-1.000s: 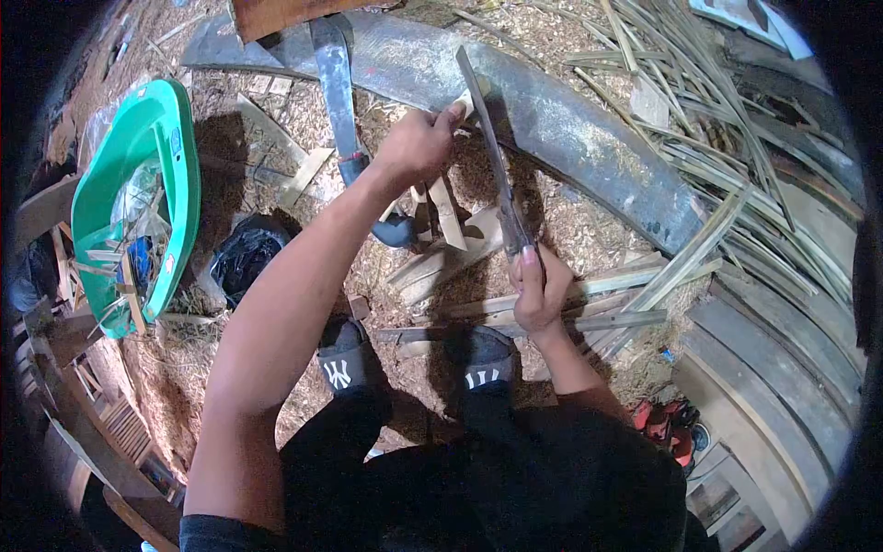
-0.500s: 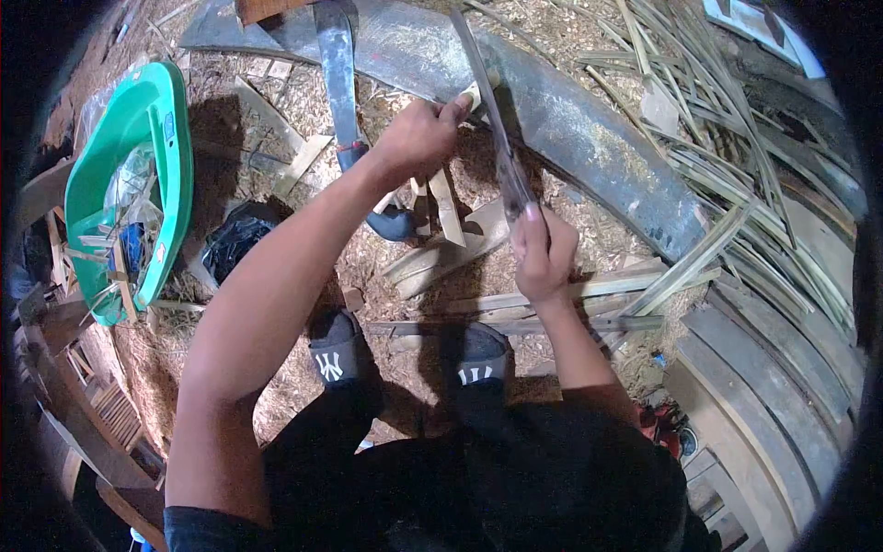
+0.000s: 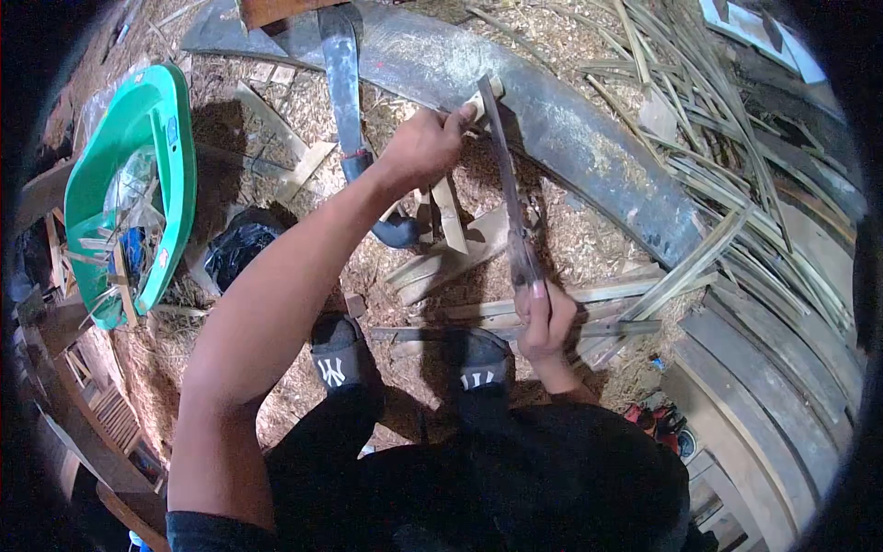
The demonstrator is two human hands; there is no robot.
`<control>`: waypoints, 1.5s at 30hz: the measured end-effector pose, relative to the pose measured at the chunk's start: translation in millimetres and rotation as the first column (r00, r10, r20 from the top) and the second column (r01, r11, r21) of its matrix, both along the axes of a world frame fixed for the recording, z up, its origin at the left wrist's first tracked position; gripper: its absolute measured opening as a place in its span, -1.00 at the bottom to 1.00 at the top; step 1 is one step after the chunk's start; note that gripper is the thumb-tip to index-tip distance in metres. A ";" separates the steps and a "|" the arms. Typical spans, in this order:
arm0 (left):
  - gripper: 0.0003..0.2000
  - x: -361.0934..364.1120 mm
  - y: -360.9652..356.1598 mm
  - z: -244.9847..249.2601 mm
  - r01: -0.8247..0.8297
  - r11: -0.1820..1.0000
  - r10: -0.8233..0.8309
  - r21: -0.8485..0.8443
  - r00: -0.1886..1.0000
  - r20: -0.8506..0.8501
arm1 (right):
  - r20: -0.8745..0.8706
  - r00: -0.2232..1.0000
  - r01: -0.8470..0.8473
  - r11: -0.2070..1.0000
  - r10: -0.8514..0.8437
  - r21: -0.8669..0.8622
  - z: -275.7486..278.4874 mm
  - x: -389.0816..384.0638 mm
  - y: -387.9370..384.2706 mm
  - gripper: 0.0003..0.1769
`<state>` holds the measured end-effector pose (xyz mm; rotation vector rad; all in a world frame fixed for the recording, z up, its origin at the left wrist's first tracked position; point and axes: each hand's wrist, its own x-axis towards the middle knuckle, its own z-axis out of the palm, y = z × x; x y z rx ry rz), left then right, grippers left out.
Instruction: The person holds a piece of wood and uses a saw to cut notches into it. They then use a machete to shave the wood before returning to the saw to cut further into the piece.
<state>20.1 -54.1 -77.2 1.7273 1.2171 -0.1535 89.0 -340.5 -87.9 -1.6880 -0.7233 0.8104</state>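
My left hand (image 3: 425, 145) is closed on a small pale wood piece (image 3: 474, 103), pinning it against the dark curved plank (image 3: 561, 129). In my right hand (image 3: 547, 322) is the handle of a handsaw (image 3: 504, 166), its blade seen nearly edge-on. The far end of the blade lies across the wood piece, just right of my left fingers. Beneath my left forearm, a machete (image 3: 341, 83) with a dark hooked handle lies with its blade over the plank; the forearm hides part of the handle.
A green plastic tub (image 3: 179, 184) holding scraps stands at left, beside a black plastic bag (image 3: 241, 253). Wood offcuts (image 3: 451, 253) and shavings cover the ground near my sandals (image 3: 338, 354). Long thin strips (image 3: 727, 184) and curved boards (image 3: 763, 368) are piled at right.
My right hand has drawn the handsaw back toward my body, so less blade reaches past the wood piece. My left hand has stayed nearly in place, still holding the wood.
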 end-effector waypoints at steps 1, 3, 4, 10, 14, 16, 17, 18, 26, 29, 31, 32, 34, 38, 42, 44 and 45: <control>-0.21 0.7 1.7 4.3 -0.006 1.000 0.006 -0.004 1.000 -0.002 | -0.026 0.999 0.035 0.998 -0.036 -0.047 5.8 0.5 0.7 -0.48; -0.30 4.4 2.2 11.1 -0.038 0.983 0.026 -0.180 0.997 -0.072 | -0.067 0.998 0.003 0.999 -0.005 -0.033 -1.6 17.2 30.4 -0.49; -0.29 2.5 1.5 -3.9 -0.013 0.998 0.010 -0.054 0.999 -0.051 | 0.012 0.998 -0.058 0.998 0.058 0.016 -11.1 22.5 49.8 -0.52; -0.27 0.9 3.6 -4.4 -0.001 0.998 -0.002 -0.067 0.999 -0.035 | 0.052 0.999 -0.007 1.000 0.007 0.004 2.6 -1.2 -0.7 -0.50; -0.26 0.6 2.9 -5.9 -0.027 0.988 0.026 -0.154 1.000 -0.009 | -0.013 1.000 -0.017 1.000 0.017 -0.010 -9.4 21.7 47.1 -0.54; -0.28 -1.6 2.5 -8.1 -0.023 0.986 0.028 -0.166 0.999 0.031 | 0.048 0.998 -0.034 0.999 0.033 0.019 -9.0 14.8 46.2 -0.53; -0.28 -0.8 3.7 -7.4 -0.018 0.987 0.024 -0.159 0.999 0.034 | 0.118 0.992 -0.047 0.997 0.040 0.059 -9.1 14.2 49.2 -0.50; -0.29 0.0 2.5 -3.2 -0.019 0.990 0.020 -0.140 1.000 0.008 | 0.033 0.999 -0.002 0.999 0.000 0.050 -10.2 5.3 25.8 -0.51; -0.25 -1.1 0.8 0.8 -0.008 0.991 0.006 -0.131 1.000 -0.017 | 0.103 0.994 -0.040 0.999 0.037 0.030 -9.4 13.3 46.6 -0.51; -0.21 -1.5 3.0 -7.7 0.005 0.995 -0.005 -0.101 1.000 0.005 | 0.141 0.990 -0.027 1.000 0.026 0.004 9.1 -2.1 12.5 -0.48; -0.21 -2.0 5.4 -4.1 0.005 0.998 -0.005 -0.059 1.000 0.007 | 0.079 0.997 -0.008 1.000 0.008 -0.004 11.4 -3.8 6.3 -0.47; -0.21 -2.6 5.2 -3.9 0.018 0.997 -0.019 -0.070 1.000 -0.008 | 0.061 0.998 -0.026 1.000 0.026 0.009 1.8 2.7 10.7 -0.47; -0.22 -2.8 4.9 -11.2 0.025 0.996 -0.024 -0.085 1.000 0.019 | 0.079 0.996 -0.027 1.000 0.027 -0.006 -7.9 15.2 54.8 -0.49; -0.22 -1.5 5.4 -5.7 0.030 0.997 -0.031 -0.065 0.999 -0.015 | 0.145 0.989 -0.024 0.998 0.016 0.055 -6.1 3.1 30.9 -0.51; -0.25 -0.1 2.9 -0.2 -0.030 0.991 0.027 -0.133 0.999 -0.030 | 0.043 0.999 -0.004 1.000 0.004 0.000 8.1 1.8 15.8 -0.51; -0.25 -0.4 5.3 -6.7 -0.017 0.984 0.016 -0.176 1.000 -0.008 | 0.092 0.995 -0.052 0.998 0.049 0.036 -13.8 18.9 53.9 -0.51; -0.25 -2.0 5.9 -8.4 -0.013 0.977 0.016 -0.213 1.000 0.013 | 0.088 0.995 -0.053 0.998 0.050 0.032 -12.4 14.8 54.6 -0.51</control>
